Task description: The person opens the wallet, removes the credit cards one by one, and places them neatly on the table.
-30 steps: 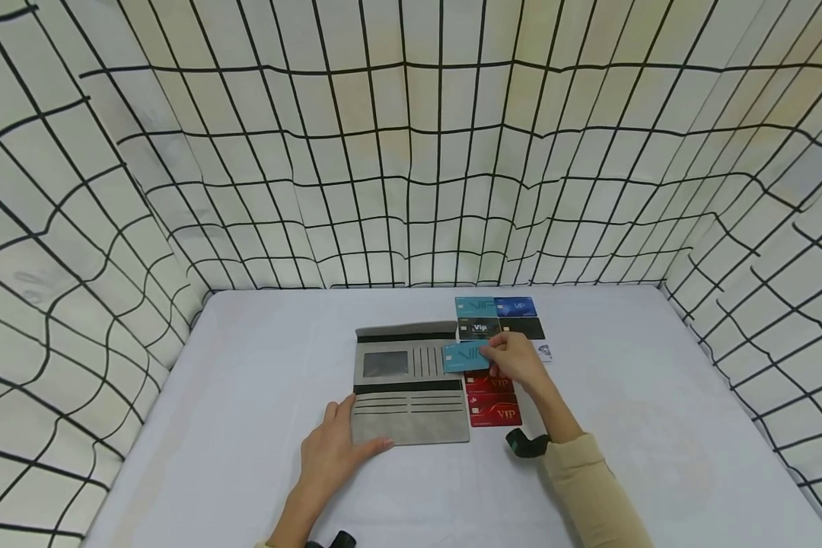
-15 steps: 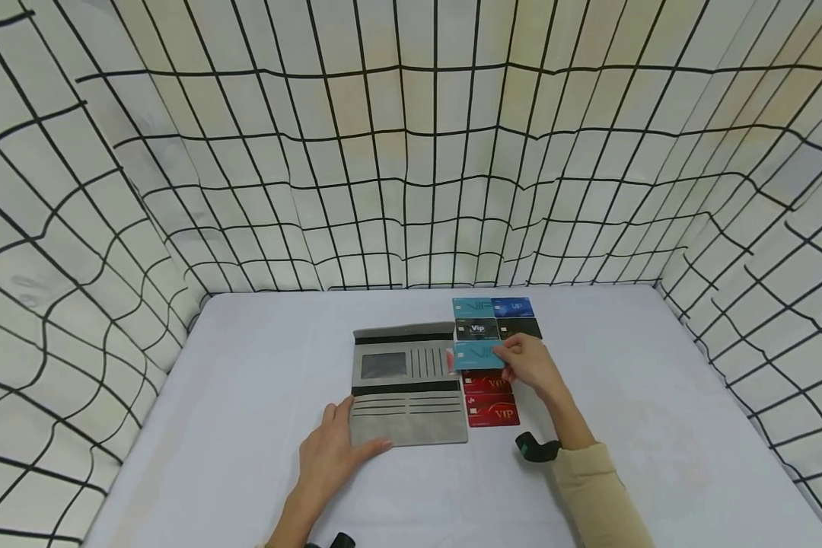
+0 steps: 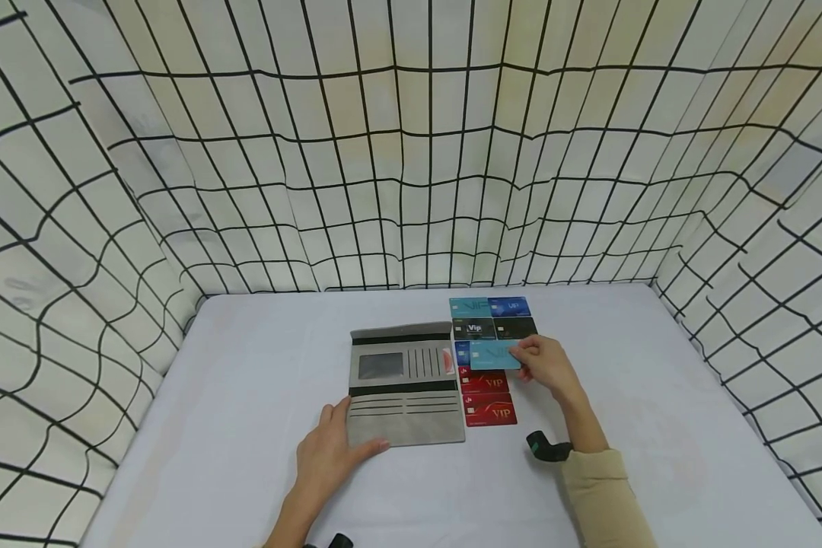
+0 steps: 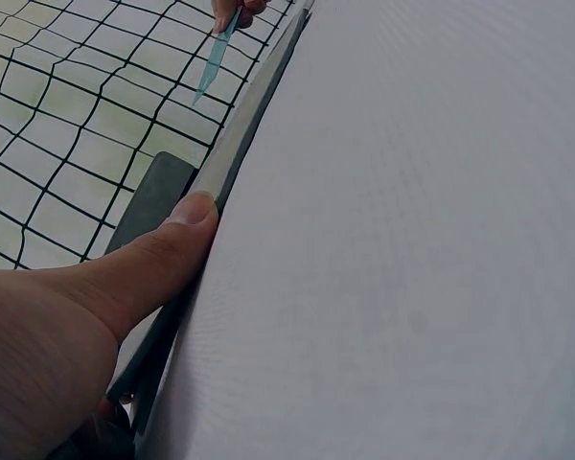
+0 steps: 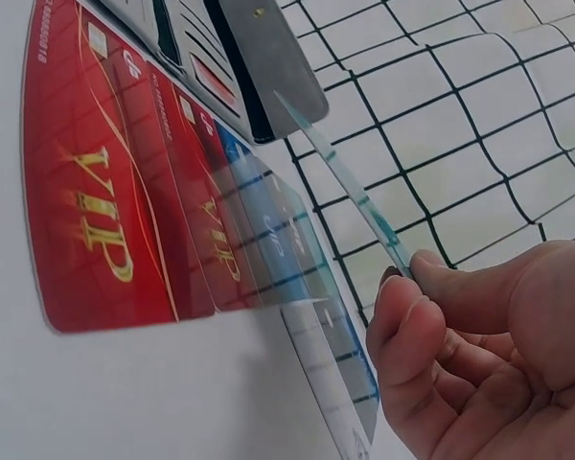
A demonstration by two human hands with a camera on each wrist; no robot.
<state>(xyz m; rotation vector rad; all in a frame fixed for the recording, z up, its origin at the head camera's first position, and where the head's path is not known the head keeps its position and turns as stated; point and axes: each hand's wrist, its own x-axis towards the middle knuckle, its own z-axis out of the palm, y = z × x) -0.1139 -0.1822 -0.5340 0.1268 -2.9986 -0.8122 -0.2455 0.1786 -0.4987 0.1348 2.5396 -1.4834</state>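
My right hand point(image 3: 548, 365) pinches the right end of a teal VIP card point(image 3: 489, 354) between thumb and fingers. In the right wrist view the card point(image 5: 345, 182) appears nearly edge-on, raised above the cards on the table. A grey wallet point(image 3: 377, 428) lies unfolded, its right-hand slots beside those cards. My left hand point(image 3: 325, 457) rests at the wallet's lower left corner, fingers along the left side. Its thumb point(image 4: 187, 230) presses the near edge. A red-and-white card point(image 3: 448, 361) shows in an upper right slot of the wallet.
Two red VIP cards point(image 3: 489, 411) lie right of the wallet, with a partly covered blue card point(image 3: 462, 352) above them. Farther back are another teal card point(image 3: 469, 307), a blue VIP card point(image 3: 509, 307) and two black cards point(image 3: 473, 329). Black netting point(image 3: 404, 221) surrounds the white table point(image 3: 246, 365).
My right hand has carried the teal card rightward, off the wallet's slots. This uncovers the red-and-white card in the slot and part of a blue card. My left hand has stayed in place.
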